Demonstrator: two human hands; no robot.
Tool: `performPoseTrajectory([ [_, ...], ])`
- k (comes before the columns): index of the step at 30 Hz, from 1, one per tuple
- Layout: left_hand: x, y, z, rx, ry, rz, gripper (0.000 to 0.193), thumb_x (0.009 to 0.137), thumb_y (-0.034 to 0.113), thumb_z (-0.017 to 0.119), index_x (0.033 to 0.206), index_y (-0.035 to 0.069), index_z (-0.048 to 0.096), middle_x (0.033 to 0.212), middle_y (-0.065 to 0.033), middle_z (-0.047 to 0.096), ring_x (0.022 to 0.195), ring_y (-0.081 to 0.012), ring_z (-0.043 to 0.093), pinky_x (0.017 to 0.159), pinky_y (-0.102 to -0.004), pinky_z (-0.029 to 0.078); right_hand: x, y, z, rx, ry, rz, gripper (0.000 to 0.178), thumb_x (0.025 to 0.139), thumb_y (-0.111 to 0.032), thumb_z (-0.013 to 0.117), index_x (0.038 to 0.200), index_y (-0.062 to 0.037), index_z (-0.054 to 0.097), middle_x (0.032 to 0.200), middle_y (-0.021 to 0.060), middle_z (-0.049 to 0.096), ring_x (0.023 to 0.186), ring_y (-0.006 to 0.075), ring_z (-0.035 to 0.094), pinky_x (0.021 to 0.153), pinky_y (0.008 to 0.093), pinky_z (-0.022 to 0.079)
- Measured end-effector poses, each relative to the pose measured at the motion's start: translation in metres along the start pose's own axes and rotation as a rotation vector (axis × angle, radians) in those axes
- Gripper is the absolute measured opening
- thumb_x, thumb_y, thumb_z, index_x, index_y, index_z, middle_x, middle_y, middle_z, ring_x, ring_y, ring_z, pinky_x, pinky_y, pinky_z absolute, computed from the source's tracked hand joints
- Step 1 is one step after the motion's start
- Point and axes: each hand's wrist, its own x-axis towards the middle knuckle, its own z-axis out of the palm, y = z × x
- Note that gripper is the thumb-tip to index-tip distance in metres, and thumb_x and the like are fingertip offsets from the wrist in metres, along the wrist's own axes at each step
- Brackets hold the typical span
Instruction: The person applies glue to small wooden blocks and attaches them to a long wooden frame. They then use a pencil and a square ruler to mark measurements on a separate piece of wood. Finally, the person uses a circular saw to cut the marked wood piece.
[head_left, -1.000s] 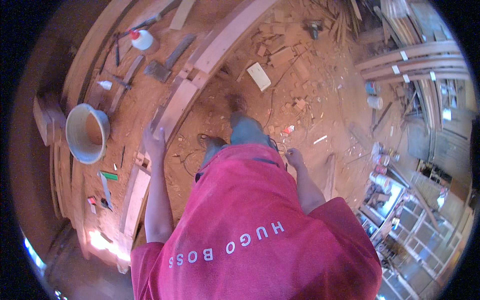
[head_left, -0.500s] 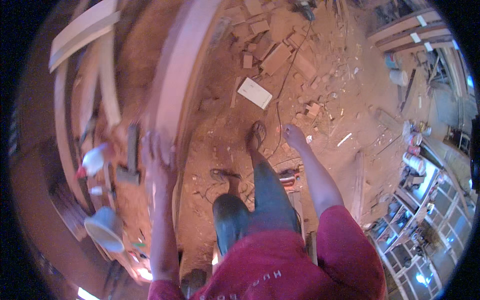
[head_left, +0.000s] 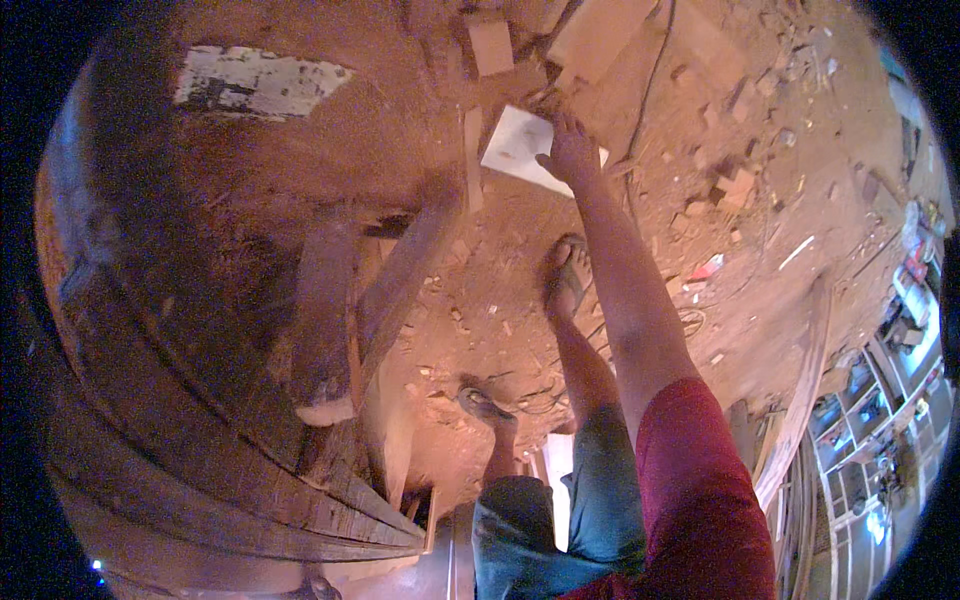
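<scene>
A white rectangular board (head_left: 517, 143) lies on the dirt floor ahead of my sandalled foot. Over its right part reaches my right hand (head_left: 577, 158), with the thumb held apart from the stretched fingers. Whether the hand touches the board or hovers just above it, I cannot tell. My left hand is outside the picture.
Wood offcuts (head_left: 491, 46) and a dark cable (head_left: 650, 95) lie beyond the board. Dark timber planks (head_left: 240, 470) fill the lower left. A worn whitish panel (head_left: 255, 82) lies at the far left. Metal frames (head_left: 860, 440) stand at the right.
My right hand has reached forward from beside my foot to the white board. My left hand, earlier resting on a long plank, has left the picture. The view has shifted closer to the floor.
</scene>
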Motion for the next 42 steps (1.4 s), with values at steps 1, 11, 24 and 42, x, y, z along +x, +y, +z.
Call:
performPoseTrajectory([
  [1, 0.003, 0.001, 0.005, -0.003, -0.010, -0.001, 0.090, 0.090, 0.046, 0.064, 0.152, -0.003, 0.020, 0.155, -0.0284, 0.023, 0.143, -0.0444, 0.026, 0.116, -0.0550, 0.024, -0.003, -0.001, 0.010, -0.040, 0.016, -0.001, 0.089, 0.074, -0.036, 0.081, 0.144, -0.0046, 0.036, 0.139, 0.0204, 0.050, 0.121, 0.0417, 0.053, 0.097, 0.0598, 0.044],
  [11, 0.005, 0.005, -0.012, -0.037, 0.054, 0.036, 0.089, 0.087, 0.046, 0.068, 0.150, -0.003, 0.027, 0.152, -0.0294, 0.030, 0.141, -0.0470, 0.029, 0.116, -0.0563, 0.024, -0.134, -0.026, -0.057, 0.387, -0.122, 0.101, 0.052, 0.074, -0.035, 0.083, 0.112, -0.0081, 0.060, 0.100, 0.0169, 0.066, 0.091, 0.0369, 0.066, 0.078, 0.0459, 0.053],
  [24, 0.080, 0.053, -0.067, -0.002, 0.033, 0.154, 0.087, 0.078, 0.050, 0.073, 0.147, 0.005, 0.043, 0.154, -0.0237, 0.035, 0.143, -0.0429, 0.031, 0.118, -0.0560, 0.021, -0.382, -0.081, -0.290, 0.749, -0.111, 0.361, 0.046, 0.091, -0.016, 0.073, 0.124, 0.0014, 0.046, 0.110, 0.0107, 0.060, 0.098, 0.0184, 0.060, 0.084, 0.0318, 0.052],
  [42, -0.206, -0.016, -0.151, -0.334, -0.173, -0.326, 0.118, 0.047, 0.062, 0.088, 0.145, 0.013, 0.043, 0.144, -0.0237, 0.037, 0.128, -0.0426, 0.041, 0.102, -0.0566, 0.034, -0.636, -0.399, -0.321, 1.458, -0.558, 0.264, 0.057, 0.089, -0.016, 0.071, 0.135, -0.0002, 0.042, 0.125, 0.0092, 0.055, 0.118, 0.0199, 0.052, 0.106, 0.0370, 0.038],
])
